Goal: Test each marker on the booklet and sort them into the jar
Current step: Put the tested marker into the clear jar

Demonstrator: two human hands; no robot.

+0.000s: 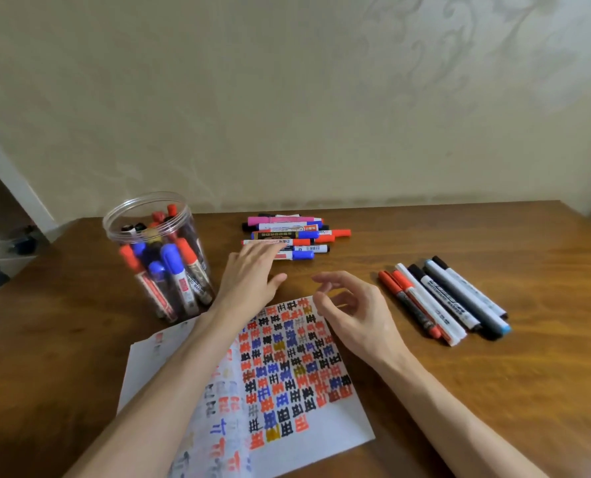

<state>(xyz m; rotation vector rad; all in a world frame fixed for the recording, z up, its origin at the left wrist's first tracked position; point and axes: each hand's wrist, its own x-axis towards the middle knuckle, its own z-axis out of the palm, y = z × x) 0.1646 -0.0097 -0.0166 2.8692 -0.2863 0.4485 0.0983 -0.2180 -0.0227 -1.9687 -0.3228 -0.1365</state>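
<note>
The open booklet point(287, 401), its page filled with rows of red, blue and black test marks, lies on the wooden table in front of me. A clear plastic jar point(156, 253) holding several capped markers stands at the left. A heap of markers point(297, 236) lies beyond the booklet. My left hand point(252, 270) stretches flat toward that heap, fingertips over its near edge, holding nothing. My right hand point(352, 308) hovers above the booklet's top right corner, its fingers loosely curled and empty.
A second group of markers point(449, 301), red, white, black and grey, lies side by side to the right of the booklet. The table point(494, 391) ends at a patterned wall behind. A gap with dim clutter shows past the left table edge.
</note>
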